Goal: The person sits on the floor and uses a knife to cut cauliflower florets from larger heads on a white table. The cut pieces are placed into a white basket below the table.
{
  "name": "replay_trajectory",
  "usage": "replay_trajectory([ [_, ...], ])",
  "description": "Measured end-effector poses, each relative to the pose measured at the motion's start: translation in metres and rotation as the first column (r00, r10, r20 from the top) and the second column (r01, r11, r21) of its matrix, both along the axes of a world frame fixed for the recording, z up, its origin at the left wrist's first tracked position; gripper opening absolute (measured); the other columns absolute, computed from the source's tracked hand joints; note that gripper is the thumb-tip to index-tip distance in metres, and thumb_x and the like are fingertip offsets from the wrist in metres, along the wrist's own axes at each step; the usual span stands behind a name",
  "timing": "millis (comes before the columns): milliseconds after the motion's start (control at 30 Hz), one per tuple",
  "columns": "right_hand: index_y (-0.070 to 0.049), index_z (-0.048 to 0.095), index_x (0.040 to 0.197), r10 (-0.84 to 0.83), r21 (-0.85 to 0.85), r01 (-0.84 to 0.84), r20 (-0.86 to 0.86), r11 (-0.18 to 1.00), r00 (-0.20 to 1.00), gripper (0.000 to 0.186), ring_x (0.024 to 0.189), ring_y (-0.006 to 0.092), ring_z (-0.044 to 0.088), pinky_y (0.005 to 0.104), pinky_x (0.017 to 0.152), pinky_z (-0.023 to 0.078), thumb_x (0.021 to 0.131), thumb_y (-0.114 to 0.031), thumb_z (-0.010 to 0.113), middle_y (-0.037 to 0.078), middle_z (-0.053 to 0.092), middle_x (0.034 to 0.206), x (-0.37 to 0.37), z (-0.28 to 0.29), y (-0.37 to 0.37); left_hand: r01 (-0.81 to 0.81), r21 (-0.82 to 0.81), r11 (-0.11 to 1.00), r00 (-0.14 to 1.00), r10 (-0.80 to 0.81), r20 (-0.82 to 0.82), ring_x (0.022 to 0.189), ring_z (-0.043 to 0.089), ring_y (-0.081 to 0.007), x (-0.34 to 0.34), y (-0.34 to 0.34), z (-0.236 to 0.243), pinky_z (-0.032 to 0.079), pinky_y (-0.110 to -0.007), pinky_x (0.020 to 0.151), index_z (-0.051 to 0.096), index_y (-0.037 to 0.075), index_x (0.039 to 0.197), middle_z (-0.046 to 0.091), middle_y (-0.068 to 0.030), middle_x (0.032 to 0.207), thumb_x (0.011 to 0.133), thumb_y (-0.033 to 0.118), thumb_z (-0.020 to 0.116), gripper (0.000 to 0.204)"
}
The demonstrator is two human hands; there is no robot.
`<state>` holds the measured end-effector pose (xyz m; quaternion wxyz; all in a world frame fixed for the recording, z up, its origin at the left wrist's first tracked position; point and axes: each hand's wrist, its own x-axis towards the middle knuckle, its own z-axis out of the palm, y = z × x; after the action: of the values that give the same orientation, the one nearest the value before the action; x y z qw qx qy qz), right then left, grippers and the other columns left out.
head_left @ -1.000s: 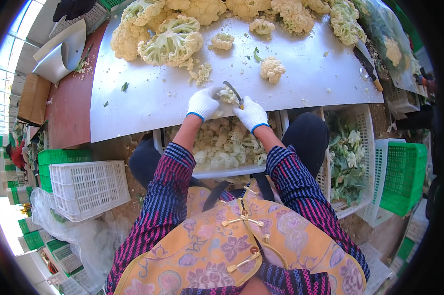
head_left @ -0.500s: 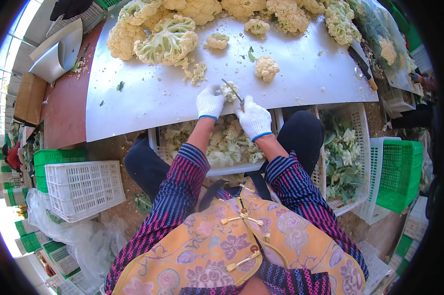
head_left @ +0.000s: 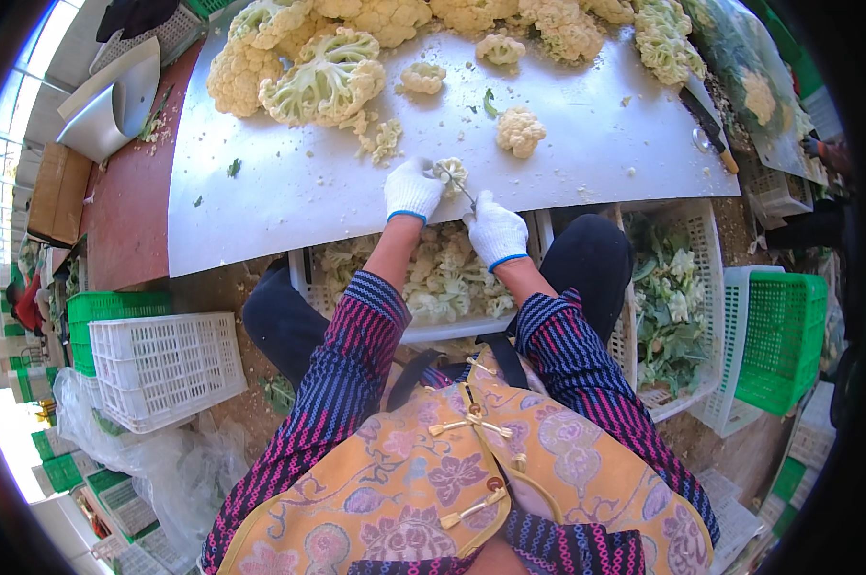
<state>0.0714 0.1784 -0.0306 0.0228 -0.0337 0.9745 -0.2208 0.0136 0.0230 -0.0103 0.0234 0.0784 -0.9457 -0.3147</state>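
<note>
My left hand (head_left: 411, 192) in a white knit glove with blue cuff grips a small cauliflower floret (head_left: 450, 172) just above the front edge of the white sheet-covered worktop (head_left: 289, 192). My right hand (head_left: 492, 228), gloved alike, is closed round a small knife (head_left: 460, 187) whose blade lies against that floret. Below my hands, under the overhanging edge, a white crate (head_left: 409, 333) holds many cut florets (head_left: 452, 278). Beyond my hands lie a loose floret (head_left: 520, 131) and a large cut cauliflower head (head_left: 320, 83).
More cauliflower (head_left: 376, 21) is piled along the back. A black-bladed knife (head_left: 706, 125) rests at the right edge. A crate of leaves (head_left: 670, 316) and a green crate (head_left: 778, 340) stand right; stacked white crates (head_left: 165, 369) stand left. A person in red (head_left: 26, 309) is far left.
The knife and floret have shifted slightly between my hands, the blade turning and my left fingers moving round the floret. The view has shifted a little, moving the worktop leftward in the picture.
</note>
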Motion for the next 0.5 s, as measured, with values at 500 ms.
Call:
replay_trajectory([
  [500, 0.0, 0.062, 0.107, -0.095, -0.402, 0.246, 0.36, 0.882, 0.928, 0.052, 0.095, 0.0401, 0.066, 0.045, 0.085, 0.05, 0.08, -0.044, 0.068, 0.024, 0.069, 0.099, 0.003, 0.022, 0.017, 0.428, 0.283, 0.858, 0.862, -0.482, 0.159, 0.089, 0.069, -0.0252, 0.044, -0.049, 0.003, 0.054, -0.035, 0.083, 0.067, 0.01, 0.122, 0.072, -0.0158, 0.103, 0.077, 0.025, 0.074, 0.048],
])
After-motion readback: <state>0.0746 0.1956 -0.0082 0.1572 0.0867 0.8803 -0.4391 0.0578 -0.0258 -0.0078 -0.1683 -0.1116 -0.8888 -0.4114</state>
